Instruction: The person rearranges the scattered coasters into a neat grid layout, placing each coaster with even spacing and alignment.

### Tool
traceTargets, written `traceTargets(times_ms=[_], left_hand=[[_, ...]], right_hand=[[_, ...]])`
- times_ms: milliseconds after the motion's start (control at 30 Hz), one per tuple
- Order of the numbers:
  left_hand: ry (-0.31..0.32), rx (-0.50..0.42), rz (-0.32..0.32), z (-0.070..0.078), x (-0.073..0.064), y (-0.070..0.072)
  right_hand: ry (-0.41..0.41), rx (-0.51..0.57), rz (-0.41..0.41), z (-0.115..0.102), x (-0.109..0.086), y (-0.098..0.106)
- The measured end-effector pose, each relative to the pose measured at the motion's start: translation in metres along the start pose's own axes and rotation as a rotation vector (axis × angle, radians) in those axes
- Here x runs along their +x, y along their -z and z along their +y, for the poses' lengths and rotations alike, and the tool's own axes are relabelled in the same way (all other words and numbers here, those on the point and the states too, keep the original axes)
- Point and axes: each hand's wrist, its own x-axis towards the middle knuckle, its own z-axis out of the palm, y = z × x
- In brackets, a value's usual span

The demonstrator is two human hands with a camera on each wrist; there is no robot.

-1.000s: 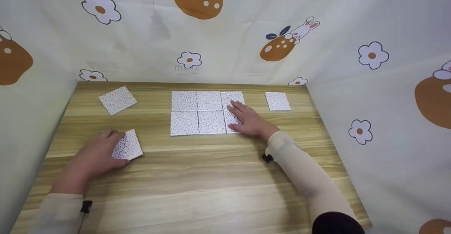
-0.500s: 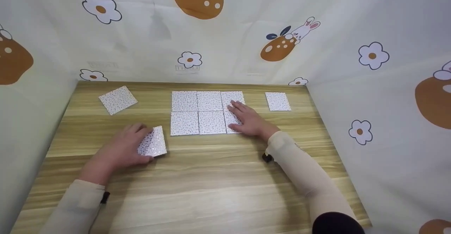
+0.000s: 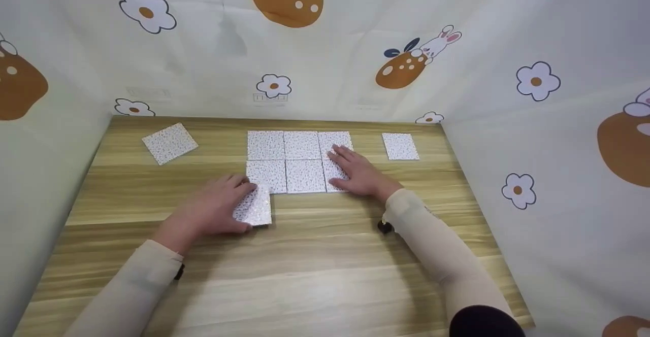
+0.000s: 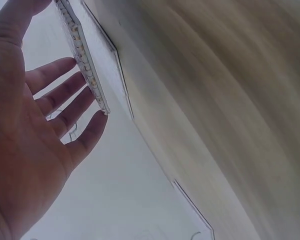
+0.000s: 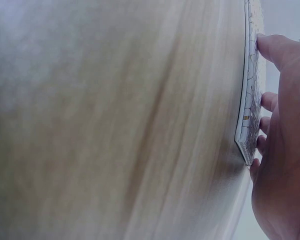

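Fingers (image 4: 88,136) of your left hand (image 3: 216,209) are gripping a speckled tile (image 3: 259,209) by opposite edges, holding it raised off the tabletop (image 3: 315,271) at seven o'clock from the six-tile block (image 3: 303,174). Your right hand (image 3: 361,177), fingers spread, is resting on the block's three o'clock column. From the block's centre, one loose tile (image 3: 170,144) is lying turned askew at nine o'clock, and another tile (image 3: 400,146) is lying well apart at three o'clock.

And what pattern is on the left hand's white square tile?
The white square tile has little speckles, clearest in the head view.
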Motion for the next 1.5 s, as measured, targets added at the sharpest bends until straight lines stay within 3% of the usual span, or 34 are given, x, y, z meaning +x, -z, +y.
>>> traceTargets(times_ms=[233, 500, 1133, 1500], left_hand=[[-0.069, 0.048, -0.013, 0.015, 0.016, -0.006], [-0.101, 0.07, -0.019, 0.027, 0.022, -0.012], [-0.088, 0.14, -0.048, 0.029, 0.03, -0.026], [-0.087, 0.113, -0.029, 0.028, 0.026, -0.031]], right_hand=[[-0.004, 0.011, 0.003, -0.001, -0.001, 0.001], [0.012, 0.013, 0.009, -0.001, -0.001, 0.001], [0.01, -0.012, 0.007, 0.0, 0.0, -0.001], [0.015, -0.005, 0.018, -0.001, 0.0, 0.0]])
